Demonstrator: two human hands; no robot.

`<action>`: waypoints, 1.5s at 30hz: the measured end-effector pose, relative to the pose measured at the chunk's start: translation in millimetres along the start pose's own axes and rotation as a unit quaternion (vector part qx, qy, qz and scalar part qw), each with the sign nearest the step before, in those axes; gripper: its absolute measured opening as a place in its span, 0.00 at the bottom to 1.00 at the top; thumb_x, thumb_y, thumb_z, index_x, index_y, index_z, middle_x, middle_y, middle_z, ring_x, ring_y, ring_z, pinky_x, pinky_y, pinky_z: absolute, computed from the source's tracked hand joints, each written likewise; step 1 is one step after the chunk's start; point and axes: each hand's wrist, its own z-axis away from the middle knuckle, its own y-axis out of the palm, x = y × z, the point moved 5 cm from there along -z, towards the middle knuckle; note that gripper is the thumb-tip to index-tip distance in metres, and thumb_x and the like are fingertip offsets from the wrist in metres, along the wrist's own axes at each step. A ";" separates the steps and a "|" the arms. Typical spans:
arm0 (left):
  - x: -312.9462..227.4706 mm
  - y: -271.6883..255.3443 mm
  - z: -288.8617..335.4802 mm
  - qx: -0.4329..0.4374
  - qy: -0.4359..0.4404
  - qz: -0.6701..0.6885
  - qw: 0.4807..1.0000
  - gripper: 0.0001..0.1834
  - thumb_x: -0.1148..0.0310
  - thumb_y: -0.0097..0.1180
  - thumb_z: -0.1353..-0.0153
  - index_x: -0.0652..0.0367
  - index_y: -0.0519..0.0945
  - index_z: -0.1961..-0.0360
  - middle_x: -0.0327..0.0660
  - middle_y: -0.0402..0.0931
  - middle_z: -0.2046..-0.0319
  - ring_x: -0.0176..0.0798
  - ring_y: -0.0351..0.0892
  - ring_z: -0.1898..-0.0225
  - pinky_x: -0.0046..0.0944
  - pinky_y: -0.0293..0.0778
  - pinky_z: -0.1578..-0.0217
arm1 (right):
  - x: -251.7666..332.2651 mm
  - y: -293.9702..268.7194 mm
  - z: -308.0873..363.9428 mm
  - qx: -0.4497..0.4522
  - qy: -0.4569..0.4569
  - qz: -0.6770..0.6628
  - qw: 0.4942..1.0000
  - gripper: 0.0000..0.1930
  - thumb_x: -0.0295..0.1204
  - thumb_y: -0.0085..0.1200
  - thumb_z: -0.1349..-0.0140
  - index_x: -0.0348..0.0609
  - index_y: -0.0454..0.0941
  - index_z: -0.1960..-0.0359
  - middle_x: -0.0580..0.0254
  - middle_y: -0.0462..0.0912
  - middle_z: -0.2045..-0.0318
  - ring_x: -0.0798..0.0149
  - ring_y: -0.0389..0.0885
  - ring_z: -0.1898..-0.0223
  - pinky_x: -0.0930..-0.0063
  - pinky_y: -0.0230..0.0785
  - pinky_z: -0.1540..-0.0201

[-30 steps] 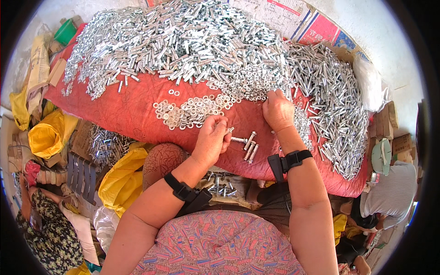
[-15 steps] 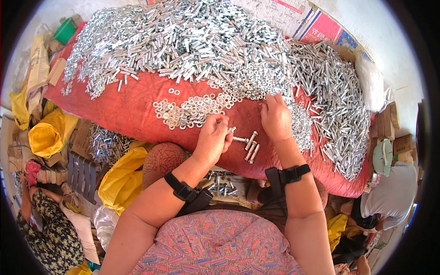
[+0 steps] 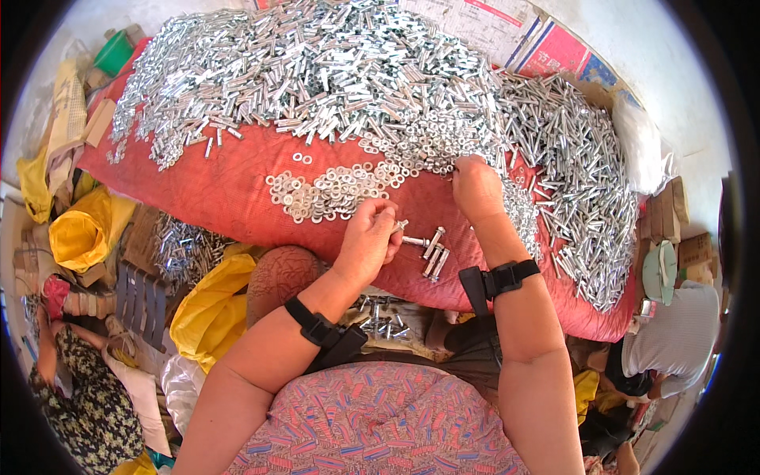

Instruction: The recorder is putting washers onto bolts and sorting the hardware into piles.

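My left hand (image 3: 366, 241) is closed on a bolt (image 3: 401, 226), whose silvery end pokes out by the fingertips. A few assembled bolts (image 3: 435, 255) lie on the red sack (image 3: 229, 186) just right of it. At the lower edge of a heap of small nuts (image 3: 439, 146) is my right hand (image 3: 478, 192), its fingers pressed together and bent down; whatever they pinch is hidden. Flat washers (image 3: 324, 194) are spread over the sack beyond my left hand. Behind them rises a big pile of metal sleeves (image 3: 317, 71).
Long bolts (image 3: 570, 174) are heaped at the right. Yellow sacks (image 3: 210, 305) and a green container (image 3: 113, 53) stand at the left. More bolts (image 3: 384, 318) lie below the sack, between my forearms. Other people sit at lower left (image 3: 87, 396) and right (image 3: 673, 340).
My right hand has shifted slightly left, its fingers closing in at the nuts. The left hand stays nearly still with the bolt.
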 end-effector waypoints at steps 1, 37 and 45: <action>0.2 0.1 0.1 0.004 0.003 0.000 1.000 0.08 0.67 0.42 0.28 0.58 0.67 0.53 0.37 0.68 0.79 0.25 0.58 0.85 0.26 0.51 0.87 | 1.3 -0.3 -0.6 -0.011 0.007 0.014 1.000 0.04 0.27 0.52 0.45 0.39 0.75 0.74 0.48 0.78 0.69 0.43 0.80 0.67 0.53 0.74 0.63; -1.6 3.4 1.6 0.065 -0.012 -0.044 0.997 0.07 0.70 0.46 0.30 0.60 0.68 0.54 0.35 0.69 0.75 0.24 0.64 0.83 0.25 0.55 0.88 | 80.8 -42.3 89.4 0.109 0.110 -0.567 0.809 0.04 0.19 0.58 0.41 0.36 0.78 0.65 0.67 0.79 0.69 0.78 0.77 0.72 0.83 0.70 0.71; -5.7 14.0 6.8 0.058 0.001 -0.065 0.996 0.08 0.69 0.48 0.30 0.59 0.68 0.54 0.34 0.70 0.74 0.23 0.63 0.83 0.24 0.55 0.87 | 76.2 -39.6 88.8 0.084 0.067 -0.412 0.905 0.10 0.30 0.59 0.38 0.35 0.78 0.72 0.67 0.76 0.83 0.77 0.70 0.81 0.78 0.63 0.80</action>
